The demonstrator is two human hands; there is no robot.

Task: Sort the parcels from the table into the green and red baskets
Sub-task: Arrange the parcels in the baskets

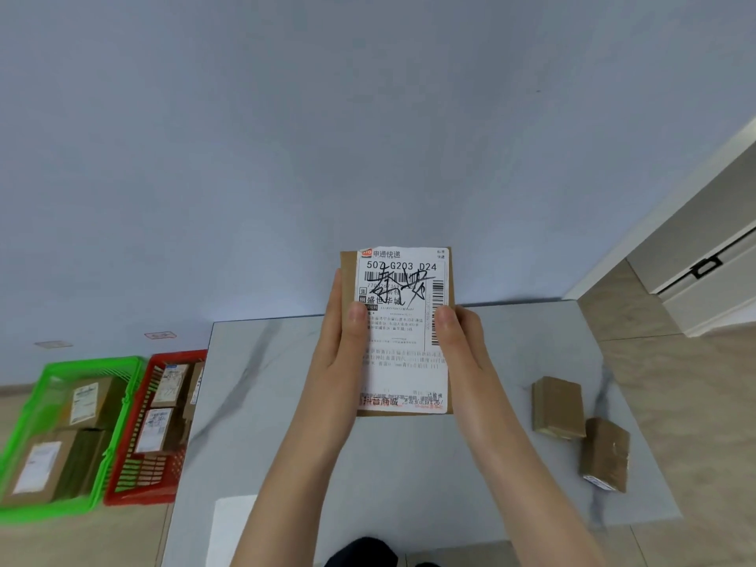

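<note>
In the head view, the held parcel (352, 280), a flat brown carton, stood upright in the middle of the frame, lifted above the grey marbled table (286, 382). The left hand (339, 362) gripped its left edge, fingers straight along the side and thumb pressed on the front. The right hand (462, 354) pinched the right edge with its thumb on the front; its fingers were hidden behind the carton. At lower left, on the floor beside the table, the green basket (24, 403) held several brown parcels, two showing white labels, and the red basket (135, 484), touching it on the right, held several labelled parcels packed together. At lower right of the table lay the upper loose parcel (558, 407) and, just below and touching it, the lower loose parcel (604, 454), both brown. The white label (403, 362) covered most of the held parcel's front; it read "申通快递" at the top, then "507 G203 D24", "盛世华城" beneath a barcode crossed by a black handwritten scrawl, and "抖音商城" in red at the bottom. The finer print was too small to read.
</note>
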